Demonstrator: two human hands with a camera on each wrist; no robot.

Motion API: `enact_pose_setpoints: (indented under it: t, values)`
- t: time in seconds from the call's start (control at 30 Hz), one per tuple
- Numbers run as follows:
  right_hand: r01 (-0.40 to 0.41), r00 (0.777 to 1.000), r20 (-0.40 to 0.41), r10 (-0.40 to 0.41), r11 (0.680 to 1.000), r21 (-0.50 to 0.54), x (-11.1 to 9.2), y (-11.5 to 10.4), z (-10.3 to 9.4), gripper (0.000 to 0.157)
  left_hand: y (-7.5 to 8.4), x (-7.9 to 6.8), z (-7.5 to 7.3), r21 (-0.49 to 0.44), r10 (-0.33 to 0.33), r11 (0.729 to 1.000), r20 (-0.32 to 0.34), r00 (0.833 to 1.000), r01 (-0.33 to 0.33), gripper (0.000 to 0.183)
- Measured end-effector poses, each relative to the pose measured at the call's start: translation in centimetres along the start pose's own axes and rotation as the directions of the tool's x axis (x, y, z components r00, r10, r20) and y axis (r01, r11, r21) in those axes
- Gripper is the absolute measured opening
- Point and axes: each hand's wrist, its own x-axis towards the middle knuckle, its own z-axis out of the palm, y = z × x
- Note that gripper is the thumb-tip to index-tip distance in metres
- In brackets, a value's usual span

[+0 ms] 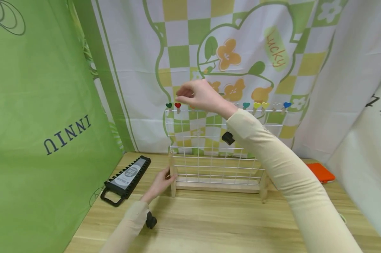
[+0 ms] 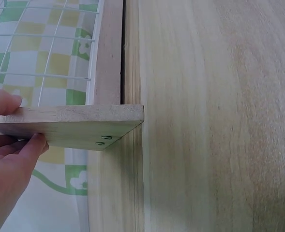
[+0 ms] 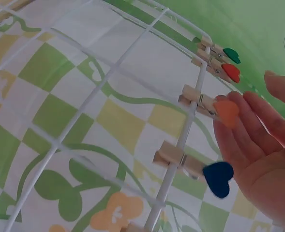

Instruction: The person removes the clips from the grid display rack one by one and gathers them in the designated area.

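A white wire grid rack on a wooden base (image 1: pixel 215 187) stands on the table, its top wire lined with several wooden clothespins bearing coloured hearts. My left hand (image 1: pixel 160 182) grips the rack's left wooden side piece (image 2: pixel 74 115), thumb on one face and fingers on the other. Above the top wire, my right hand (image 1: pixel 201 95) is raised with fingers loosely bent and thumb apart. Its fingertips are beside or behind the orange-heart clothespin (image 3: pixel 227 112); whether they touch is unclear. Nearby are the blue-heart clothespin (image 3: pixel 218 179), red-heart clothespin (image 1: pixel 177 105) and dark green-heart clothespin (image 1: pixel 169 105). My right forearm hides part of the row.
A black toothed rack with a handle (image 1: pixel 127 179) lies on the table left of the grid. An orange-red flat case (image 1: pixel 321 172) lies at the right, behind my right arm. Patterned curtain (image 1: pixel 177 56) hangs behind, with green cloth (image 1: pixel 51 105) at the left.
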Motion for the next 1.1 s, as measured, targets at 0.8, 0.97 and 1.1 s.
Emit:
enact_pose_setpoints:
  t: [0.8, 0.97, 1.1]
  values:
    - [-0.045, 0.998, 0.045, 0.051, 0.993, -0.111, 2.8, -1.5, 2.3, 0.016, -0.3, -0.2, -0.2, -0.073, 0.016, 0.997, 0.032, 0.999, -0.014, 0.050]
    - [-0.018, 0.999, 0.024, 0.021, 0.991, -0.134, 2.8, -1.6, 2.3, 0.016, -0.3, -0.2, -0.3, -0.056, 0.030, 0.998, 0.031, 0.999, -0.029, 0.051]
    - [-0.001, 1.000, 0.015, 0.003, 0.991, -0.135, 2.8, -1.6, 2.5, 0.016, -0.3, -0.2, -0.3, -0.071, 0.021, 0.997, 0.025, 0.999, -0.019, 0.052]
